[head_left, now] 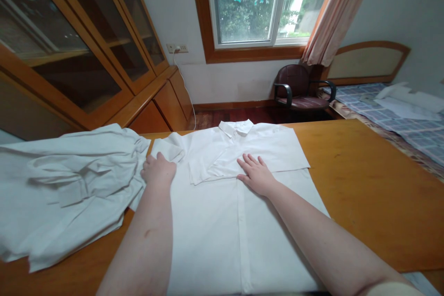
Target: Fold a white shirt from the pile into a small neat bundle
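A white collared shirt [208, 226] lies spread on the wooden table, its collar [237, 128] at the far side and the button strip running toward me. One sleeve [277, 155] is folded flat across the chest. On that folded sleeve my right hand [255, 173] rests palm down, fingers stretched out. At the shirt's left edge, my left hand [159, 169] is closed on the other sleeve [169, 148], which looks bunched. Its fingertips are partly hidden behind the hand.
Another white garment [93, 180] lies crumpled on the left of the table [374, 194]. Beyond stand a glass-door cabinet [114, 51], an armchair [294, 85] below the window, and a bed [391, 101] with a checked cover. A bit of pale cloth [421, 282] shows at the lower right.
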The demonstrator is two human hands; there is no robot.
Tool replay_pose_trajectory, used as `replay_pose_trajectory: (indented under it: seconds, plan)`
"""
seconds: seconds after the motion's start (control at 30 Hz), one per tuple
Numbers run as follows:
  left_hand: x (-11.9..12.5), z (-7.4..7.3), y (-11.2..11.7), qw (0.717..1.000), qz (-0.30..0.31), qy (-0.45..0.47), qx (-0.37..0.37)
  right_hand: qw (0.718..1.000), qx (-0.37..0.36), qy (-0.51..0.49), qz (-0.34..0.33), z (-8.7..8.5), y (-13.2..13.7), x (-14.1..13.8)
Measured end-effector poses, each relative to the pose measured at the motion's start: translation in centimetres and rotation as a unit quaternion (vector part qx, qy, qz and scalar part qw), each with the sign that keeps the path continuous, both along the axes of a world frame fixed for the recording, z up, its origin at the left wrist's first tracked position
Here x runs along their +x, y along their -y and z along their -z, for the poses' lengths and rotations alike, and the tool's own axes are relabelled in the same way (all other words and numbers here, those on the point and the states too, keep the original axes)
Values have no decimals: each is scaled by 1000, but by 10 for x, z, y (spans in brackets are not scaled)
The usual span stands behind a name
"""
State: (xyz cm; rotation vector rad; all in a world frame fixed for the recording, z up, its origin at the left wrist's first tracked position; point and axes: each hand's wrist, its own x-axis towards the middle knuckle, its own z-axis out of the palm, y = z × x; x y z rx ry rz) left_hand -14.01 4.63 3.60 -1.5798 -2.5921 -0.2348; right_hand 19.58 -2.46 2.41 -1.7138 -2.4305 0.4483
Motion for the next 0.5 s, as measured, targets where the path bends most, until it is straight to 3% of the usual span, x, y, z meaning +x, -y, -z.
replay_pose_trajectory:
  seconds: [0.07, 0.17, 0.4, 0.5]
  plan:
    - [-4, -1, -2, 1000, -25, 18, 2, 1000, 1, 0, 0, 0, 0, 0]
    - [-3, -8, -2, 999, -9, 48, 18, 1000, 3, -4, 0, 0, 0, 0]
    - [40, -34, 20, 968, 124, 36, 213, 1000, -7, -6, 3, -1, 0, 0]
    - [62, -38, 31, 952, 188, 53, 235, 1000, -7, -6, 3, -2, 0, 0]
